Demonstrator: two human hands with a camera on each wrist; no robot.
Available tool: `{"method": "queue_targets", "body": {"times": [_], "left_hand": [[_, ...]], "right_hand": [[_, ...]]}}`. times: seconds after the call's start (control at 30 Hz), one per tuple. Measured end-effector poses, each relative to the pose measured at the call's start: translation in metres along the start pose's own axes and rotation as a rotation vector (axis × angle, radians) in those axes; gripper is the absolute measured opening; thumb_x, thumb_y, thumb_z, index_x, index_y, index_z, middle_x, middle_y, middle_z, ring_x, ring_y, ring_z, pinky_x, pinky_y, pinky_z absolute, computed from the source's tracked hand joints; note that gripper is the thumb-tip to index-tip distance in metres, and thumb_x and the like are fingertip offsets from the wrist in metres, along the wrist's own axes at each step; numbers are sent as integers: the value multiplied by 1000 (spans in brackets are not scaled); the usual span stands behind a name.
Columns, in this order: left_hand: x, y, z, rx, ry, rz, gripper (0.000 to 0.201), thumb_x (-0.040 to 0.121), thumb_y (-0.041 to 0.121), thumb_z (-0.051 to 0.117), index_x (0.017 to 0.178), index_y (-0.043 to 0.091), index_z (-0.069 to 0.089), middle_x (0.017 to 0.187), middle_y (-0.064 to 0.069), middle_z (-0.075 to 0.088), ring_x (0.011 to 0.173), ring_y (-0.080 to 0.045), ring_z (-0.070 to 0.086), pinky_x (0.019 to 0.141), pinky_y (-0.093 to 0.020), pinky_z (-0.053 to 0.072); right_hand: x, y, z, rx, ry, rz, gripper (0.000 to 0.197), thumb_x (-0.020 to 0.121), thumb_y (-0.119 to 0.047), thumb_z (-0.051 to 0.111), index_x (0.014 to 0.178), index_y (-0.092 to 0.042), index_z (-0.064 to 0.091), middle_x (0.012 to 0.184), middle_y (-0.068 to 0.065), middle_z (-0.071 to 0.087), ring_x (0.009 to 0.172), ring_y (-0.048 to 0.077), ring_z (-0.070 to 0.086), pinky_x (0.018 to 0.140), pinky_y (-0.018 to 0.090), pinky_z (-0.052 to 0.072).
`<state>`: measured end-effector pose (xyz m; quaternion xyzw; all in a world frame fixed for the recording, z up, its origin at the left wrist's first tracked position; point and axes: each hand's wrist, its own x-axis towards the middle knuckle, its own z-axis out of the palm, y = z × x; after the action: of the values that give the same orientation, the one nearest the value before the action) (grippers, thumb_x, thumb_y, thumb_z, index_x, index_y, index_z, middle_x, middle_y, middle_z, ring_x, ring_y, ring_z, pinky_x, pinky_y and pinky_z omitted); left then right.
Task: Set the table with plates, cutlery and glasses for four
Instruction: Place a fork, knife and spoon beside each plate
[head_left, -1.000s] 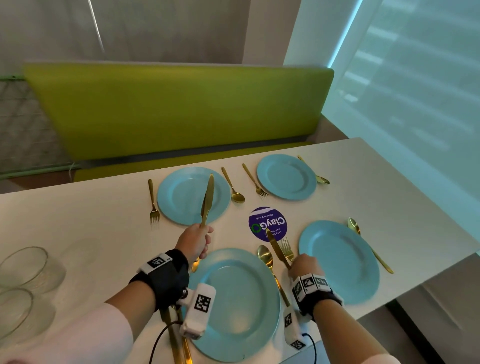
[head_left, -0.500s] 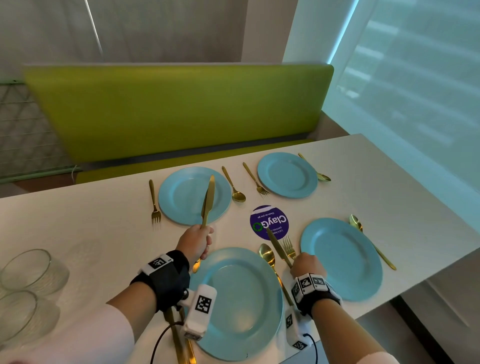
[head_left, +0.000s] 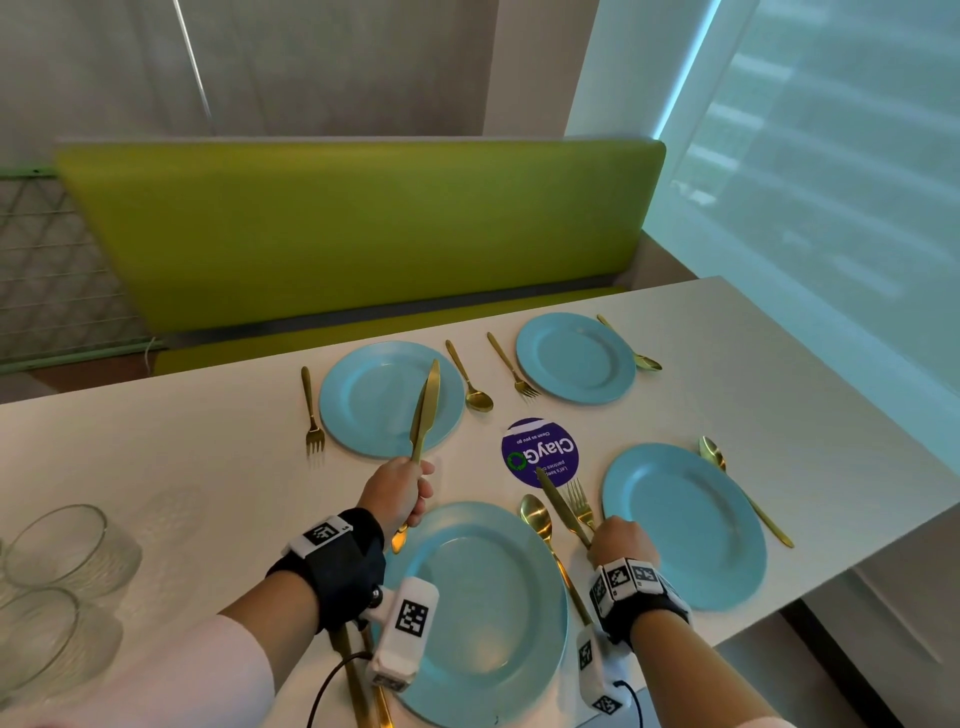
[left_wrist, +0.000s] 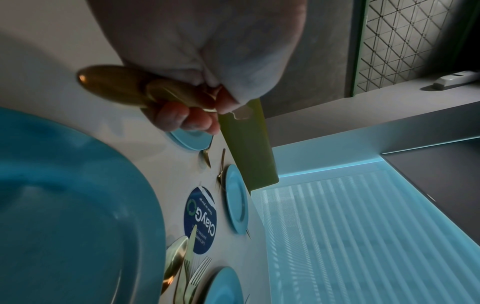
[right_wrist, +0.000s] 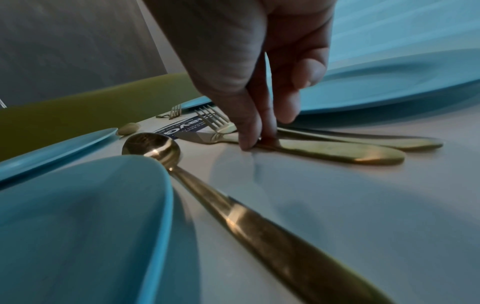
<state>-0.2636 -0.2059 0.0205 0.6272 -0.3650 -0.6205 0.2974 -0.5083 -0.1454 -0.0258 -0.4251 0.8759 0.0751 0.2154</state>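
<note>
Several blue plates lie on the white table (head_left: 156, 457): a near plate (head_left: 483, 623), a right plate (head_left: 685, 525), a far left plate (head_left: 374, 400) and a far right plate (head_left: 574, 358). My left hand (head_left: 415, 499) grips what look like two gold knives (head_left: 427, 405) by the handles (left_wrist: 111, 86), blades pointing away over the far left plate. My right hand (head_left: 621, 540) pinches the handle of another gold knife (right_wrist: 324, 150) lying flat between the near and right plates, beside a fork (head_left: 579, 501) and a spoon (head_left: 535, 512).
Two clear glasses (head_left: 67, 551) (head_left: 36, 639) stand at the table's left edge. A purple round sticker (head_left: 540, 452) marks the table's middle. Forks and spoons flank the other plates. A green bench (head_left: 363, 234) runs behind the table. Gold handles (head_left: 353, 675) lie under my left wrist.
Both hands stay almost where they were, with the same cutlery in them. Only the head view shifts slightly.
</note>
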Motion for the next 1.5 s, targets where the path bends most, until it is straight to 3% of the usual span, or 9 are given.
{"method": "queue_targets", "body": {"times": [0.4,0.53,0.67,0.8,0.93,1.07,1.23,1.33,1.5], "left_hand": [[0,7,-2,-43,-53,14,22,93,5,28,97,6,50,68,-7,46,52,-15,37,48,-26,29],[-8,13,-1,-145,-190,18,21,97,1,29,97,3,49,73,-11,52,53,-15,42,40,-19,35],[-15,15,-3,-120,-277,39,20,100,5,35,94,7,53,82,-9,61,52,-11,47,41,-16,37],[-19,14,-17,4,-296,84,17,98,5,39,96,7,56,82,-6,65,44,-3,47,43,-15,34],[-24,12,-37,103,-321,85,18,97,10,44,107,1,57,77,-4,64,39,0,43,41,-15,29],[-31,11,-55,222,-340,51,15,97,15,47,95,6,58,73,-5,65,43,-6,40,40,-15,25],[-34,5,-74,292,-363,-1,19,98,15,41,93,7,58,74,-6,68,45,-8,41,39,-16,27],[-34,4,-86,238,-324,-7,21,99,15,38,94,5,56,72,-7,67,42,-8,41,37,-16,27],[-27,9,-110,198,-149,71,23,100,18,37,92,9,56,68,-7,61,46,-12,42,39,-18,27]], "right_hand": [[-4,-12,-32,141,45,-20,20,89,-19,56,96,-11,72,93,7,69,86,23,66,77,29,54],[-23,-53,-69,333,89,-256,19,87,-26,61,92,-14,75,95,5,73,91,22,65,79,28,50],[-58,-105,-73,411,47,-512,24,89,-24,61,109,-19,70,107,1,72,99,20,66,91,24,45],[-78,-126,-60,244,191,-652,29,91,-19,55,117,-28,65,113,-2,68,105,17,62,90,27,48],[-90,-132,-55,31,193,-806,33,95,-18,48,123,-28,61,114,1,62,107,21,60,87,30,49],[-102,-138,-48,-69,186,-873,27,93,-20,52,116,-25,66,113,2,58,107,22,56,82,30,47],[-116,-145,-36,-99,180,-879,24,92,-22,55,112,-23,67,117,-1,57,115,16,49,77,26,40],[-122,-151,-30,-126,171,-850,21,93,-21,53,109,-22,67,113,0,60,112,19,53,73,25,35],[-120,-150,-40,48,134,-669,17,88,-21,60,102,-23,71,106,-2,66,101,18,61,80,29,48]]}}
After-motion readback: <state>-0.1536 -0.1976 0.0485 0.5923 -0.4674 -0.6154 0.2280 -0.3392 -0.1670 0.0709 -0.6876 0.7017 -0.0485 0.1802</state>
